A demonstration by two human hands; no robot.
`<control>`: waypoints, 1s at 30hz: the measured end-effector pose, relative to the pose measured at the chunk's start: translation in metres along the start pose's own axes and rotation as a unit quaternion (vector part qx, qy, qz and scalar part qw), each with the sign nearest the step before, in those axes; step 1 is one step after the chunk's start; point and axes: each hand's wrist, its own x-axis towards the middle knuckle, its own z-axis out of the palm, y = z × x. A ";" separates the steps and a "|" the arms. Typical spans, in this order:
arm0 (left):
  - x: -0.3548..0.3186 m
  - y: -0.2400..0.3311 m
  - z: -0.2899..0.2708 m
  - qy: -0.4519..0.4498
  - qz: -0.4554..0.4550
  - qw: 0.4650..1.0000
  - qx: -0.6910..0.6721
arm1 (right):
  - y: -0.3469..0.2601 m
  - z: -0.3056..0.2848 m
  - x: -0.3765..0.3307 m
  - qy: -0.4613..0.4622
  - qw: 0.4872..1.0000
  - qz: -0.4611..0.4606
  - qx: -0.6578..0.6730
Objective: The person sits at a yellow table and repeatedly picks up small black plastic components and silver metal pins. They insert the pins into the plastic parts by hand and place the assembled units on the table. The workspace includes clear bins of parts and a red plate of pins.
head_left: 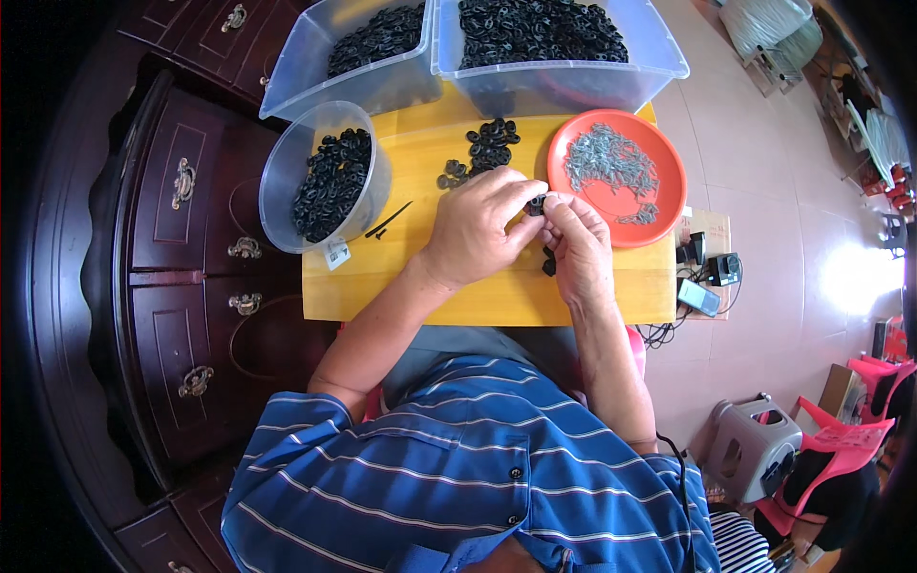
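My left hand and my right hand meet over the middle of a small yellow wooden table. Both pinch one small black plastic part between their fingertips. A loose pile of the same black parts lies on the table just beyond my left hand. An orange plate holding several small grey metal pieces sits right beside my right hand. Another black part lies under my right palm.
A round clear tub of black parts stands at the table's left. Two clear bins of black parts sit at the back. A black stick lies by the tub. Dark wooden drawers stand left; a grey stool and pink chairs right.
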 end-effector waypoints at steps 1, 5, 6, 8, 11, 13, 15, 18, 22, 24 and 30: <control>0.000 0.000 0.001 0.002 0.001 1.000 0.000 | 0.000 -0.001 0.000 -0.001 1.000 -0.001 -0.006; 0.000 -0.001 0.001 -0.009 0.004 1.000 0.006 | 0.000 -0.001 0.001 -0.003 1.000 -0.004 -0.020; 0.001 -0.001 0.001 -0.013 0.005 1.000 0.008 | -0.001 -0.001 0.000 -0.003 1.000 -0.005 -0.022; 0.002 -0.001 0.000 -0.022 0.006 1.000 0.012 | 0.001 -0.002 0.001 -0.001 1.000 -0.005 -0.025; 0.004 -0.002 -0.002 -0.035 0.010 0.999 0.018 | 0.002 -0.003 0.002 -0.004 1.000 -0.007 -0.030; 0.005 -0.005 -0.003 -0.046 0.016 0.999 0.018 | 0.002 -0.003 0.002 -0.004 0.999 -0.010 -0.033; 0.006 -0.005 -0.005 -0.049 0.016 0.999 0.016 | 0.001 -0.001 0.001 -0.001 0.999 -0.013 -0.036; 0.007 -0.008 -0.006 -0.055 0.017 0.998 0.012 | 0.002 -0.002 0.002 -0.010 0.999 -0.021 -0.042; 0.008 -0.013 -0.010 -0.074 0.010 0.997 -0.004 | 0.003 -0.002 0.002 -0.015 0.998 -0.015 -0.055; 0.009 -0.017 -0.012 -0.086 0.013 0.996 -0.019 | 0.004 0.000 0.002 -0.011 0.998 -0.013 -0.063; 0.008 -0.020 -0.011 -0.094 -0.014 0.993 -0.063 | 0.000 0.003 0.000 -0.013 0.998 -0.014 -0.067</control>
